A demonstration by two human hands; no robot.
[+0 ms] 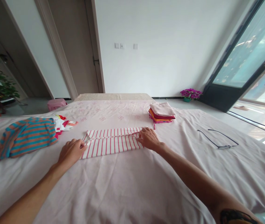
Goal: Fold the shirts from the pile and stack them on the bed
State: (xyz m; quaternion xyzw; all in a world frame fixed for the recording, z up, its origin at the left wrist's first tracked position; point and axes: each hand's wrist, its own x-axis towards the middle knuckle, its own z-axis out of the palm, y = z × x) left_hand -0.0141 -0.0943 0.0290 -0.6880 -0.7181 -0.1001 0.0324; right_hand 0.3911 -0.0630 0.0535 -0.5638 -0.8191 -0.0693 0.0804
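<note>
A white cloth with red stripes lies folded into a long strip on the pink bedsheet, its two long sides meeting along a line near the middle. My left hand pinches the strip's left end between thumb and fingers. At the opposite end, my right hand has its fingers curled closed on the cloth's edge. The fabric between the hands lies fairly flat, and a small corner sticks up by the left fingers.
A stack of folded cloths sits beyond my right hand. Left of me are a blue-and-brown striped garment and crumpled colourful clothing. Eyeglasses rest on the sheet at right. A pink stool stands behind.
</note>
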